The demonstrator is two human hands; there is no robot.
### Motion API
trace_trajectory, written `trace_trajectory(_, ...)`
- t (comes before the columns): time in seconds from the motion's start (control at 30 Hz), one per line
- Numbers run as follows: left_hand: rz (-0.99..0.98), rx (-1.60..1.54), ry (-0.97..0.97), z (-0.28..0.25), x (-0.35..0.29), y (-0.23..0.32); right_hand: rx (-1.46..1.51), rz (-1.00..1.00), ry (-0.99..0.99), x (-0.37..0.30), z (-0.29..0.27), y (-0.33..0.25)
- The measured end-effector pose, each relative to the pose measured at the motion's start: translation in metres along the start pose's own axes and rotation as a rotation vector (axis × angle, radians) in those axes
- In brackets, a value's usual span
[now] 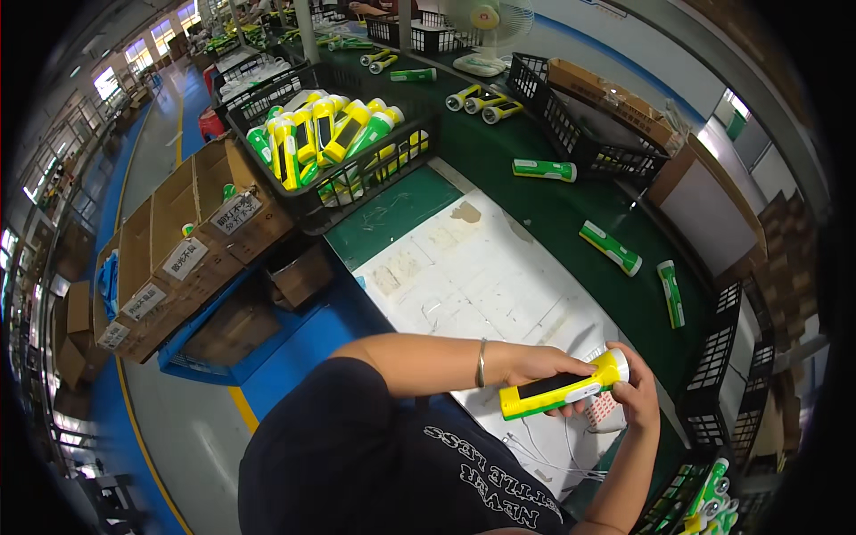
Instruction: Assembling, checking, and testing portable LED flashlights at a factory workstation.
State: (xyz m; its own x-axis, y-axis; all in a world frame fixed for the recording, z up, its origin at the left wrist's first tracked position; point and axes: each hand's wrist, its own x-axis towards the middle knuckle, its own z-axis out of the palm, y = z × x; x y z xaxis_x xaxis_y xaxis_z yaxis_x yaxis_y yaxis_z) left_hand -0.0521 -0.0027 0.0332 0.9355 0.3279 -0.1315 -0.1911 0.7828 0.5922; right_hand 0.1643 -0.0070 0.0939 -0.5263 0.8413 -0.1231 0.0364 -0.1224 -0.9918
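Observation:
A yellow and green flashlight (526,406) with a dark panel along its body lies across both my hands above the white work surface (473,276). My left hand (544,361), with a bracelet at the wrist, grips the body, its thumb on top near the head. At the white-rimmed head, my right hand (640,397) curls its fingers and thumb around the end. Beneath the hands are white cables (533,441) and a red-and-white patterned item (606,414), partly covered by the right hand.
A black crate (334,214) heaped with flashlights stands at far left, beside divided cardboard boxes (147,259). On the green belt (535,209) lie several green flashlights (611,248) and yellow ones (484,102). Black crates (580,134) line the belt's far side, near a fan (486,20).

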Motion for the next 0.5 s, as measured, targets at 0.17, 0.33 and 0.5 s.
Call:
trace_trajectory(0.17,-0.002,-0.333,0.109,-0.012,0.021,-0.033,-0.226,-0.007,0.512,-0.032,0.003,0.056)
trace_trajectory(0.33,0.048,-0.537,-0.089,-0.016,0.019,-0.034,-0.098,0.022,0.500,-0.057,0.024,0.083)
trace_trajectory(0.5,0.076,-0.465,-0.135,-0.013,0.029,-0.034,0.036,-0.030,0.587,-0.081,0.033,0.090)
